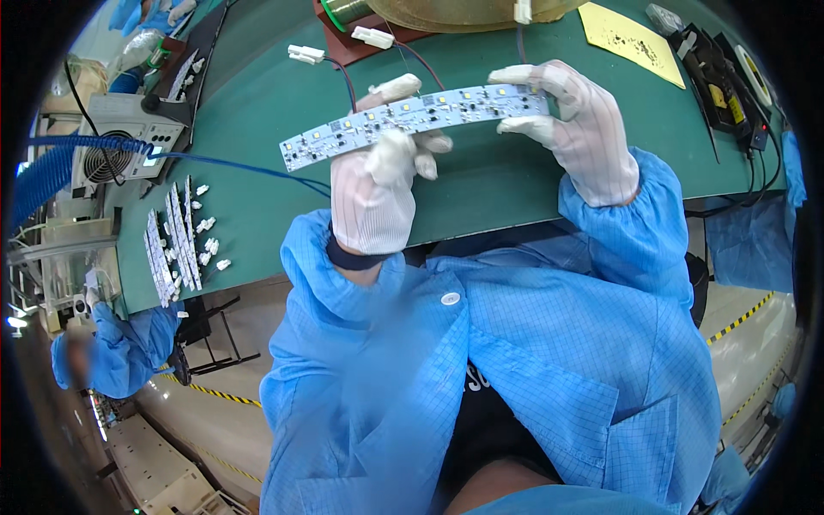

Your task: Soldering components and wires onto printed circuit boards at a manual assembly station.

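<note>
Between my gloved hands, above the green table, I hold a curved white LED circuit board, its component side facing up. My left hand grips the board's left half, with the thumb across its near edge and fingers beneath. At the right end, my right hand pinches the board between thumb and fingers. Thin wires run from behind the board to white plug connectors; one connector lies at the left and another connector beside it. A third connector shows above my right hand.
Several wired LED strips lie at the table's left. A grey boxed unit and a coiled blue hose stand beyond. A solder spool sits at the back; a yellow sheet and black tool tray lie right.
</note>
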Tool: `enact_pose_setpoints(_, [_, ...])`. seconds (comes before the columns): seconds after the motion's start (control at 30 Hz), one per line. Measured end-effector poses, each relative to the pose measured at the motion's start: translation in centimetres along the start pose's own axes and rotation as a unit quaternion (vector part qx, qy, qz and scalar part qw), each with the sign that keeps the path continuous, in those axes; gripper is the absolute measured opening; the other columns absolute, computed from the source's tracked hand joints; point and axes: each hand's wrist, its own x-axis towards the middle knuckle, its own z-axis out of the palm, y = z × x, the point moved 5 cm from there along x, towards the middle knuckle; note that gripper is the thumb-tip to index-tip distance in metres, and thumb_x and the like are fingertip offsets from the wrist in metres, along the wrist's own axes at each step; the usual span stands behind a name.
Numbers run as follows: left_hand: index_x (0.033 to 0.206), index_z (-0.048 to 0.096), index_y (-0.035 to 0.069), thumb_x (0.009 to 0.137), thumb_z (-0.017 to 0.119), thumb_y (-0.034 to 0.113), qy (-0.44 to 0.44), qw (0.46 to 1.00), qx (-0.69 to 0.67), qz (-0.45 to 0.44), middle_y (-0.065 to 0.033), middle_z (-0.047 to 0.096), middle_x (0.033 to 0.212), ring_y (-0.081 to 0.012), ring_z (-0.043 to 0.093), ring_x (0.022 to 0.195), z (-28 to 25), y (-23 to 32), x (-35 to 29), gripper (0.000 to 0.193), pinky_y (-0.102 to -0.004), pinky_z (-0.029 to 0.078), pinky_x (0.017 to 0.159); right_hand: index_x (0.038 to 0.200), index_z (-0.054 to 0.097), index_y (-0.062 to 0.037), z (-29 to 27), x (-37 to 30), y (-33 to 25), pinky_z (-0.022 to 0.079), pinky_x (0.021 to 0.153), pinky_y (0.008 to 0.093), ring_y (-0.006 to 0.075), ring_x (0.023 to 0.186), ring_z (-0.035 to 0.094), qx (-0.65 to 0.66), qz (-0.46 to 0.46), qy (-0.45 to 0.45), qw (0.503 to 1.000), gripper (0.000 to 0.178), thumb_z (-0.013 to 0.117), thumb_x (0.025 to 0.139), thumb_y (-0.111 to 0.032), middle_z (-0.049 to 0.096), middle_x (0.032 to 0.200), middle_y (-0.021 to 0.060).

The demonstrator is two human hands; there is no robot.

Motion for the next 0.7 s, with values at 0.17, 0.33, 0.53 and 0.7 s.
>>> enact_pose_setpoints(0.17, [0.075, 0.066, 0.000, 0.074, 0.068, 0.021, -0.132, 0.864, 0.481, 0.064, -0.0136, 0.065, 0.100, -0.0240, 0.063, 0.086, -3.9, 1.1, 0.2, 0.021, -0.0330, 0.050, 0.073, 0.101, 0.066, -0.0106, -1.3, -0.2, 0.3, 0.050, 0.070, 0.0276, 0.0205, 0.079, 0.064, 0.092, 0.092, 0.000, 0.992, 0.040, 0.073, 0.070, -0.035, 0.067, 0.089, 0.0058])
enact_pose_setpoints(0.33, [0.114, 0.053, -0.001, 0.074, 0.073, 0.047, 0.013, 0.960, 0.220, 0.171, -0.0093, 0.057, 0.097, -0.0160, 0.057, 0.072, -5.1, 5.6, 1.1, 0.066, -0.0254, 0.046, 0.059, 0.102, 0.065, -0.0072, -1.1, -0.2, 1.1, 0.050, 0.073, 0.0274, 0.0187, 0.080, 0.064, 0.127, 0.111, -0.014, 0.986, 0.041, 0.073, 0.071, -0.033, 0.068, 0.090, 0.0056])
enact_pose_setpoints(0.53, [0.115, 0.052, -0.005, 0.068, 0.073, -0.004, -0.111, 0.949, 0.236, 0.174, -0.0136, 0.060, 0.102, -0.0211, 0.061, 0.092, -6.3, 5.9, 4.5, 0.051, -0.0311, 0.053, 0.075, 0.107, 0.064, -0.0045, -0.9, -0.1, 1.8, 0.050, 0.075, 0.0252, 0.0165, 0.080, 0.064, 0.219, 0.217, 0.011, 0.951, 0.035, 0.070, 0.074, -0.016, 0.067, 0.090, 0.0098])
enact_pose_setpoints(0.7, [0.117, 0.053, 0.001, 0.069, 0.081, 0.030, -0.044, 0.984, 0.130, 0.115, -0.0106, 0.059, 0.096, -0.0200, 0.061, 0.077, -7.1, 3.2, 5.0, 0.063, -0.0296, 0.051, 0.064, 0.107, 0.064, -0.0040, -0.5, 0.1, 1.9, 0.049, 0.076, 0.0255, 0.0162, 0.081, 0.063, 0.193, 0.216, 0.006, 0.957, 0.036, 0.070, 0.074, -0.016, 0.067, 0.094, 0.0086])
